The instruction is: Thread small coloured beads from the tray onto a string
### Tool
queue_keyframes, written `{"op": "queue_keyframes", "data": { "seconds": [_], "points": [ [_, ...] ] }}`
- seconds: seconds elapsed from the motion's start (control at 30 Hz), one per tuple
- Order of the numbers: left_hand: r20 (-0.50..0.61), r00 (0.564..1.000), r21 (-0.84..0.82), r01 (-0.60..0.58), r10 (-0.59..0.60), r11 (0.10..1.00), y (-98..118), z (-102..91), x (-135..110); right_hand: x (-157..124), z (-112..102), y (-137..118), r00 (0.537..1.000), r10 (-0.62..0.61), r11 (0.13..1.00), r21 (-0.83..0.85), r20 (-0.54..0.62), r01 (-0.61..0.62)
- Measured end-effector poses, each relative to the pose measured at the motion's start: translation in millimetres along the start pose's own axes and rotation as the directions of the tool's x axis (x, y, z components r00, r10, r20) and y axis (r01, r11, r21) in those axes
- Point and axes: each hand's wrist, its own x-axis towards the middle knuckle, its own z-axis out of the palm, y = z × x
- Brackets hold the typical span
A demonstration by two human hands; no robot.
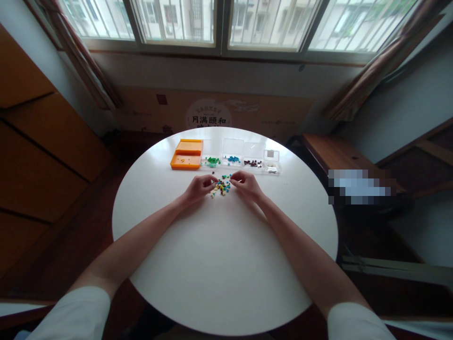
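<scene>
A small pile of mixed yellow, blue, green and dark building bricks (222, 187) lies on the white round table (226, 264). At the pile's left edge, my left hand (199, 187) has thumb and fingers drawn into a pinch. From the right side my right hand (247, 184) reaches in, its fingertips pinched by the blue pieces. Anything between either set of fingertips is too small to make out. Behind the pile stand clear lidded boxes with green bricks (213, 161), blue bricks (232, 159) and dark brown bricks (253, 163).
An orange tray (186, 166) with a few yellow pieces stands left of the clear boxes. A smaller clear box (272, 166) ends the row at right. One dark brick (213, 173) lies apart behind the pile. A wooden bench (332, 151) stands beyond the table's right side.
</scene>
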Motion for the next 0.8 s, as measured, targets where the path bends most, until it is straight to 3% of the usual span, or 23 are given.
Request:
{"op": "queue_keyframes", "data": {
  "seconds": [0.17,0.53,0.8],
  "points": [
    [0.011,1.0,-0.011,0.009,-0.009,1.0,1,-0.6,0,-4,10,-10,0.992,0.074,0.945,0.31,0.107,-0.104],
    [0.037,0.995,0.042,-0.09,0.088,0.995,5,0.4,-4,-11,17,-20,0.976,0.06,0.882,0.447,0.207,-0.149],
    [0.063,0.981,0.136,-0.188,0.181,0.973,9,0.3,-6,-12,21,-19,0.973,0.089,0.883,0.435,0.212,-0.175]
  ]
}}
